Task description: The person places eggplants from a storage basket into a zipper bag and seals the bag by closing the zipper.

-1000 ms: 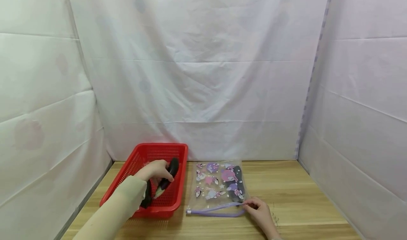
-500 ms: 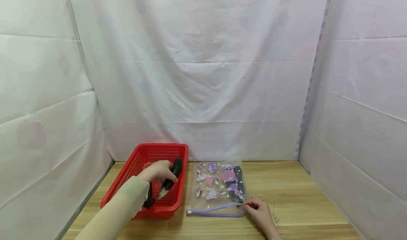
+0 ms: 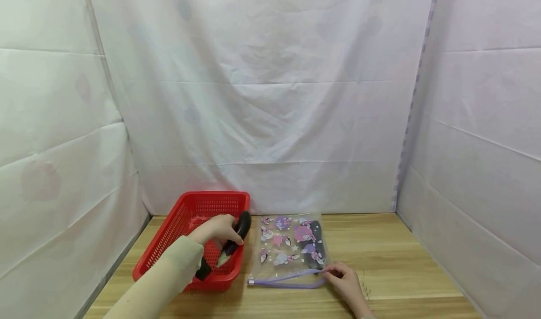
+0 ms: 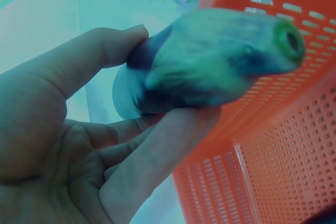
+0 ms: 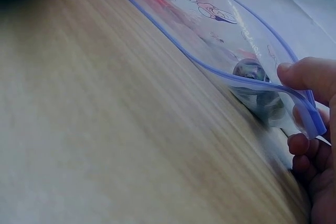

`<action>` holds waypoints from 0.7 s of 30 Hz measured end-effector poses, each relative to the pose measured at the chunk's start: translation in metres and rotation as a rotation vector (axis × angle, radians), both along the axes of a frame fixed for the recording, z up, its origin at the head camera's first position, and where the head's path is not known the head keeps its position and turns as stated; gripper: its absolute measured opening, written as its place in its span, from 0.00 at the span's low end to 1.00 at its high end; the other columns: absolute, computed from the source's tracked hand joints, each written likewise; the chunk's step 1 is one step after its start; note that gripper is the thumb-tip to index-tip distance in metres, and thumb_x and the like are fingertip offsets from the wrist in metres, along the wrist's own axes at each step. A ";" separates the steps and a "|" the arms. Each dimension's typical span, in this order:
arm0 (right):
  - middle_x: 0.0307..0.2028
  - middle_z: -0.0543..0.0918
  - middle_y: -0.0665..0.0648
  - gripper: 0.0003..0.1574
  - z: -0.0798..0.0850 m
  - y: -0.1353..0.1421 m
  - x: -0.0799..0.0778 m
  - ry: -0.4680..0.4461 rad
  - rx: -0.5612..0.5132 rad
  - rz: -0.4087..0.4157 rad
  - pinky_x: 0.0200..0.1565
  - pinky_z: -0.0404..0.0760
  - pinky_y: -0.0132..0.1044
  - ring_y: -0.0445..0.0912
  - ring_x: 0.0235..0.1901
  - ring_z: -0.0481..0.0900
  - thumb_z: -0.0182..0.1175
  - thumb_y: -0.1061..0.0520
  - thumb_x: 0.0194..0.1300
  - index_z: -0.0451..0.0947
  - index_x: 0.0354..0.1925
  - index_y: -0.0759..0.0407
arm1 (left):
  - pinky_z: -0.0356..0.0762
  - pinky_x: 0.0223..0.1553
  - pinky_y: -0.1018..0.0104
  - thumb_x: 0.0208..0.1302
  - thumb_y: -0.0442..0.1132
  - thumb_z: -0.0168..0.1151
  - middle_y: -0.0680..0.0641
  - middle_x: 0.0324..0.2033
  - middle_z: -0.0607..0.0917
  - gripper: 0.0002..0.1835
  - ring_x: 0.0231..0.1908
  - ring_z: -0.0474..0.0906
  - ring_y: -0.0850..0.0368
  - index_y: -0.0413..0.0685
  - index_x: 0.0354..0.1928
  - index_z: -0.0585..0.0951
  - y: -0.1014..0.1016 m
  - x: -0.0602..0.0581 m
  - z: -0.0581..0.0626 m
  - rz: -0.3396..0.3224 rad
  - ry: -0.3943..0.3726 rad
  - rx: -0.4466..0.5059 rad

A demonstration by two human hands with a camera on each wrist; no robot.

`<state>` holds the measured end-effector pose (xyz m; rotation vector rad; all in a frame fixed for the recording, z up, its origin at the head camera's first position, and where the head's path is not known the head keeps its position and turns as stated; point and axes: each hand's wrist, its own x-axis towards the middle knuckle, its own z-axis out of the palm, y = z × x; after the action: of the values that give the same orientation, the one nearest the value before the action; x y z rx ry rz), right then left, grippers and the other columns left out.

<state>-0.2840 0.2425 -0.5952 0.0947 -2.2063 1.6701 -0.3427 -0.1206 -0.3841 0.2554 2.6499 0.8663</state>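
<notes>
My left hand [image 3: 223,229] grips a dark purple eggplant [image 3: 241,229] over the right side of the red basket [image 3: 186,227]. In the left wrist view, the eggplant's pale green stem end [image 4: 210,59] points away from the palm, between thumb and fingers. A clear zip bag [image 3: 270,267] with pink and purple cartoon prints lies flat on the table, its purple zip edge parted in a loop. My right hand [image 3: 344,281] pinches that edge at the bag's right corner. Inside the bag, along its right side, lies a long dark object [image 3: 318,244], partly covered by the prints.
The basket stands left of the bag on a wooden table [image 3: 380,244]. A white slider [image 3: 251,282] sits at the left end of the zip. White cloth [image 3: 270,121] hangs behind the table and along both sides.
My left hand has moved a little to the right with the eggplant, toward the basket's right rim. The right hand and the bag have stayed in place.
</notes>
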 end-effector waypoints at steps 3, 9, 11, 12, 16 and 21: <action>0.24 0.79 0.48 0.10 0.000 0.000 0.000 0.007 -0.001 0.002 0.31 0.70 0.30 0.39 0.26 0.72 0.73 0.67 0.46 0.85 0.24 0.53 | 0.81 0.22 0.58 0.47 0.40 0.77 0.44 0.27 0.80 0.21 0.23 0.81 0.51 0.41 0.41 0.77 0.004 0.001 -0.001 -0.025 0.014 -0.013; 0.24 0.79 0.49 0.10 0.001 0.000 0.001 0.012 -0.004 0.010 0.31 0.70 0.30 0.39 0.26 0.72 0.73 0.67 0.46 0.85 0.24 0.53 | 0.81 0.21 0.58 0.46 0.40 0.77 0.44 0.27 0.79 0.23 0.21 0.81 0.52 0.40 0.42 0.77 0.014 0.005 -0.003 -0.052 0.026 -0.024; 0.24 0.79 0.49 0.10 0.001 0.000 0.001 0.006 -0.011 0.011 0.31 0.70 0.30 0.39 0.26 0.72 0.73 0.67 0.47 0.85 0.24 0.53 | 0.81 0.20 0.58 0.47 0.40 0.77 0.44 0.28 0.79 0.23 0.21 0.81 0.52 0.40 0.42 0.77 0.018 0.006 -0.004 -0.064 0.029 -0.025; 0.24 0.79 0.49 0.10 0.002 0.000 0.001 0.004 -0.013 0.012 0.31 0.70 0.30 0.39 0.26 0.72 0.73 0.66 0.47 0.85 0.25 0.53 | 0.81 0.20 0.58 0.47 0.39 0.76 0.44 0.28 0.79 0.23 0.21 0.81 0.52 0.39 0.42 0.77 0.019 0.006 -0.004 -0.071 0.030 -0.023; 0.24 0.79 0.49 0.10 0.002 0.000 0.001 -0.005 -0.017 0.012 0.31 0.70 0.30 0.39 0.27 0.72 0.73 0.67 0.47 0.85 0.25 0.53 | 0.81 0.20 0.58 0.46 0.39 0.76 0.45 0.28 0.79 0.22 0.22 0.81 0.53 0.40 0.41 0.77 0.026 0.008 -0.004 -0.094 0.036 -0.023; 0.25 0.79 0.48 0.10 0.002 -0.001 0.000 -0.005 -0.008 0.005 0.31 0.70 0.29 0.38 0.26 0.71 0.73 0.68 0.47 0.85 0.25 0.53 | 0.81 0.19 0.58 0.45 0.39 0.77 0.44 0.27 0.79 0.22 0.21 0.81 0.53 0.39 0.40 0.77 0.035 0.012 -0.004 -0.106 0.032 -0.027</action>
<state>-0.2836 0.2419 -0.5937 0.0944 -2.2041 1.6837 -0.3312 -0.0854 -0.3885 0.4028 2.6485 0.7986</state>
